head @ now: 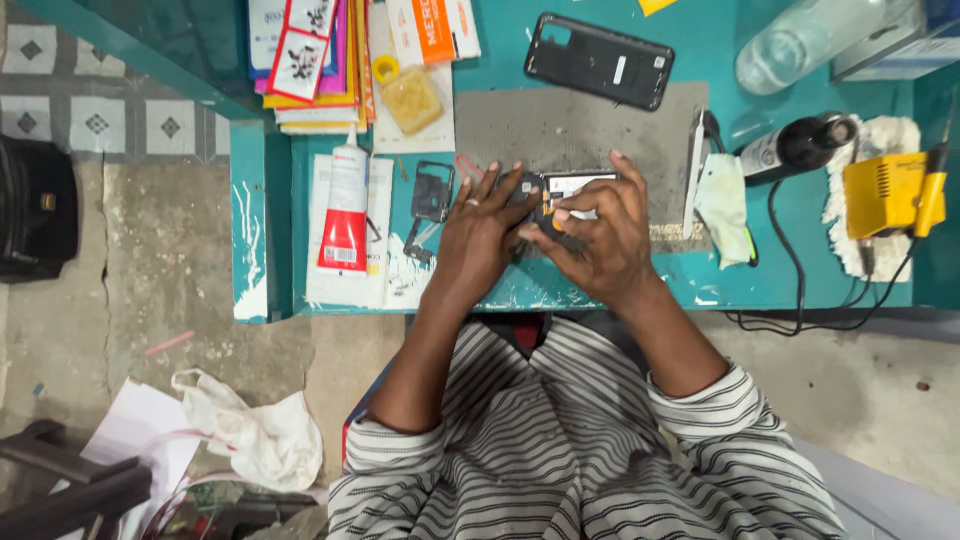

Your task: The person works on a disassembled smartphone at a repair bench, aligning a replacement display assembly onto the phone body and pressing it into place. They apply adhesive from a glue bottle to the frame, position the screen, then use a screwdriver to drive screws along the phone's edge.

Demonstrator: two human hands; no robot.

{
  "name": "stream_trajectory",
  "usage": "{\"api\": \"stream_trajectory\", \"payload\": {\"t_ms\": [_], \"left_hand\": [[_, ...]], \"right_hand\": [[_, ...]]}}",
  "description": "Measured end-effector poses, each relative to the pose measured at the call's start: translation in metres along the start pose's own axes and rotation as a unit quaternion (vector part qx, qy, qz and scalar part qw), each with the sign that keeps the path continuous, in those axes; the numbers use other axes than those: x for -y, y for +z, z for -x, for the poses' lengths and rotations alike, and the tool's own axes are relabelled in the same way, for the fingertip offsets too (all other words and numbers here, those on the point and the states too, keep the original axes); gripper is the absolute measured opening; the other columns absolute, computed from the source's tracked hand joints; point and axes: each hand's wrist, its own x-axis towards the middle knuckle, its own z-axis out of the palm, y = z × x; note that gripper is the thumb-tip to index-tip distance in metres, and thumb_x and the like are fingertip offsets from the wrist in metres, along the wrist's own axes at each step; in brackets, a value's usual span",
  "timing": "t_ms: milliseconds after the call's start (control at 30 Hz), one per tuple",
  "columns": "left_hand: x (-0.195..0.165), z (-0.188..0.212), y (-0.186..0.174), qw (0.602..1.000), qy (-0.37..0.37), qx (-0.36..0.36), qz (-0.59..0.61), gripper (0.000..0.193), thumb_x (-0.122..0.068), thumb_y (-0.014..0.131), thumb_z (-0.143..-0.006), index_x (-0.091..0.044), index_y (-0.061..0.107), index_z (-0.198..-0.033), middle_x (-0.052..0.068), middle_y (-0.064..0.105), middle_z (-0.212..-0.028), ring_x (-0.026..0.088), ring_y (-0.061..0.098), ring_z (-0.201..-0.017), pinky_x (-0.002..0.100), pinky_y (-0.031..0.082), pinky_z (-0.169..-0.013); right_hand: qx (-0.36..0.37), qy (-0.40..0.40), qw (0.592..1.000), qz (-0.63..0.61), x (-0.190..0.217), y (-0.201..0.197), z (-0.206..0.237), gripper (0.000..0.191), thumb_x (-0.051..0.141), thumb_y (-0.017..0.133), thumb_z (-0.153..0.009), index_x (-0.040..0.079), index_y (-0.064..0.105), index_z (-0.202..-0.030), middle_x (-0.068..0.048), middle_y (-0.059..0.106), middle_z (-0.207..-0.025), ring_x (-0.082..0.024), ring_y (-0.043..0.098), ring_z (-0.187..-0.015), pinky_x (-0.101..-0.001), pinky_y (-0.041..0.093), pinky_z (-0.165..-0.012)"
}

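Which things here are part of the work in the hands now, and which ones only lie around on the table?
In the work:
left hand
right hand
opened phone
grey mat

Lying about:
black back cover
glue tube
small black frame part
clear bottle
yellow soldering station
cloth

Both hands — left hand [478,235], right hand [600,235] — around opened phone [560,190].

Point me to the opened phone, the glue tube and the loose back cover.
opened phone [572,184], head view, exposed top edge
glue tube [346,212], head view, red label
loose back cover [598,61], head view, middle of panel
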Motion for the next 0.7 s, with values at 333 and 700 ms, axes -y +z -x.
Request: {"api": "stream_trajectory", "payload": {"t_ms": [333,700], "left_hand": [[0.004,0.005,0.0,0.999,0.009,-0.033,0.012,0.04,-0.024,0.071,-0.093,-0.016,0.07,-0.133,0.01,0.048,-0.157,0.032,0.04,-0.149,0.051,0.025,-0.123],[0.01,-0.002,-0.008,0.999,0.001,-0.039,0.028,0.042,-0.028,0.071,-0.091,-0.016,0.07,-0.132,0.011,0.05,-0.155,0.032,0.041,-0.147,0.051,0.026,-0.122]], "right_hand": [[-0.008,-0.023,0.999,0.029,0.003,0.001,-0.006,0.066,0.027,0.093,-0.083,0.021,0.047,-0.129,-0.002,0.066,-0.111,-0.028,0.062,-0.109,-0.0639,0.032,-0.12],[-0.012,0.008,0.999,0.032,0.003,0.008,-0.006,0.066,0.013,0.088,-0.083,0.019,0.045,-0.132,-0.007,0.07,-0.123,-0.035,0.063,-0.117,-0.0629,0.034,-0.122]]}}
